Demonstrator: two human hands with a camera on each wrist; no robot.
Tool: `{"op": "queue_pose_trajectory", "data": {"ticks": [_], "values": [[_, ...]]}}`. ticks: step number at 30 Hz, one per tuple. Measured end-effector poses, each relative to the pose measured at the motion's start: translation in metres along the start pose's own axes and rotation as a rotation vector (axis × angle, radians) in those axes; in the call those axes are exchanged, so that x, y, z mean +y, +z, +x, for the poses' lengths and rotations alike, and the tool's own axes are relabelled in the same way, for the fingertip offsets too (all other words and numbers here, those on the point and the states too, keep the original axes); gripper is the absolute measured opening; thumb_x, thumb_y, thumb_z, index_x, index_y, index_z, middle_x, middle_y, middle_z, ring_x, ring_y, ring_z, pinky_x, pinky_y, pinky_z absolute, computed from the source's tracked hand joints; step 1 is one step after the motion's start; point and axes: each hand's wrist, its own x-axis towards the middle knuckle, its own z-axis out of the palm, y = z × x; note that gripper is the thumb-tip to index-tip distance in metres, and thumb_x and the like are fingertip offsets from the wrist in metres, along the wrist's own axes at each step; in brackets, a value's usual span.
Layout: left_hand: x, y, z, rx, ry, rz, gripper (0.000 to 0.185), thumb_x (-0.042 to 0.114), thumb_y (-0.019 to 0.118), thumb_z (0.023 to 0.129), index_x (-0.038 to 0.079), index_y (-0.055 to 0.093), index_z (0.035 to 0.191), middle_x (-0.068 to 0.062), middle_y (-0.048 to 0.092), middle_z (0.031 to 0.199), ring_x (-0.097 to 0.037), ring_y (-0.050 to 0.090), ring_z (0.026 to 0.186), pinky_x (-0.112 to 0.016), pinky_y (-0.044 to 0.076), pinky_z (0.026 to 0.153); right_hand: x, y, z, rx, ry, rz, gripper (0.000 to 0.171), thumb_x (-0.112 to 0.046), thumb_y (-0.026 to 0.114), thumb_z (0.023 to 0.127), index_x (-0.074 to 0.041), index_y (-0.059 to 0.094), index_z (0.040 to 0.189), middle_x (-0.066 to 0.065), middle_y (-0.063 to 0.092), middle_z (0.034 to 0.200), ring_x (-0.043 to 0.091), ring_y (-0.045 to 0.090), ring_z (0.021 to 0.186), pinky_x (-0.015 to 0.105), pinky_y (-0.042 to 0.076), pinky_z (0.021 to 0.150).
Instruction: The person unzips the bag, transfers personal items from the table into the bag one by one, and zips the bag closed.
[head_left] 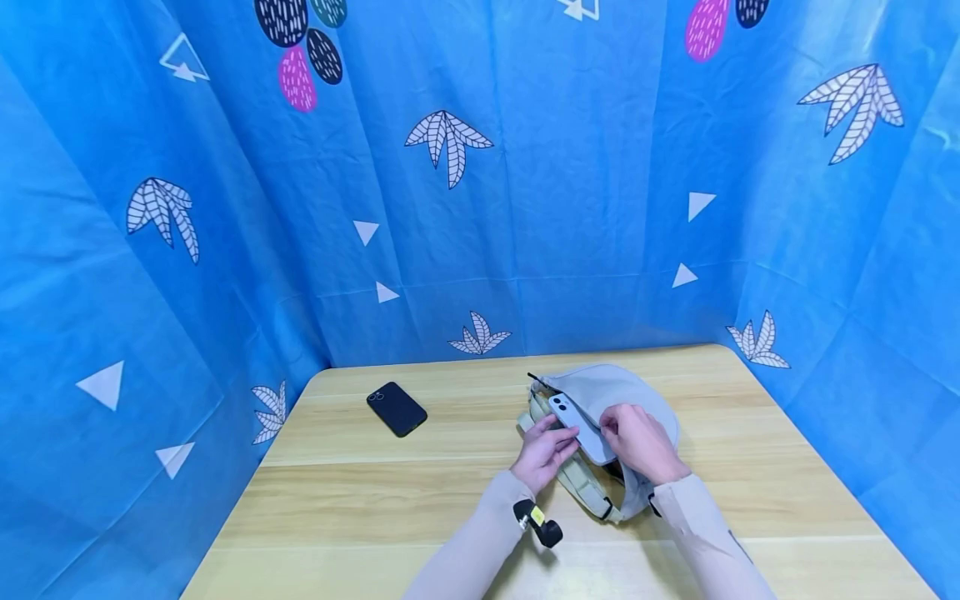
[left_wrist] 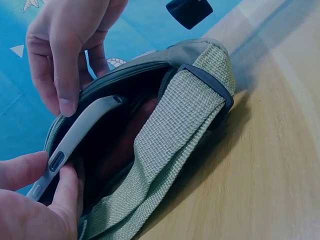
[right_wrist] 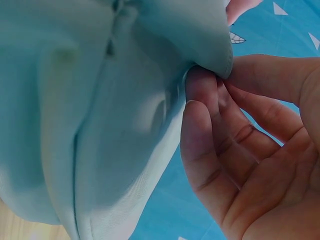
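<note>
A grey bag point(head_left: 637, 392) with a pale green webbing strap point(left_wrist: 175, 115) lies at the right of the table, its zipped mouth spread apart. My left hand point(head_left: 546, 450) pinches a light-coloured smartphone point(head_left: 588, 433) between thumb and fingers, its far end inside the mouth of the bag in the left wrist view. The phone's edge with a charging port point(left_wrist: 57, 161) shows by the left fingers. My right hand point(head_left: 637, 437) pinches the bag's opening edge between thumb and fingers, seen closely in the right wrist view point(right_wrist: 250, 145). The bag's inside is mostly dark.
A black smartphone point(head_left: 397, 409) lies flat on the wooden table point(head_left: 360, 517), left of the bag. Blue patterned curtains point(head_left: 465, 233) hang behind the table and along both sides. A small black device point(head_left: 538, 523) is strapped to my left wrist.
</note>
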Motion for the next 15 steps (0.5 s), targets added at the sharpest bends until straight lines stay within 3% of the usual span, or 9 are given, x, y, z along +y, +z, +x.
{"op": "queue_pose_trajectory", "data": {"ticks": [15], "values": [[-0.003, 0.011, 0.004, 0.046, 0.009, 0.032, 0.071, -0.014, 0.065, 0.089, -0.01, 0.033, 0.152, -0.023, 0.067, 0.119, -0.019, 0.074, 0.098, -0.044, 0.055, 0.107, -0.004, -0.001, 0.0, -0.032, 0.012, -0.009, 0.013, 0.0, 0.07, 0.088, -0.01, 0.076, 0.083, 0.001, 0.074, 0.082, 0.014, 0.064, 0.075, 0.036, 0.054, 0.065]]}}
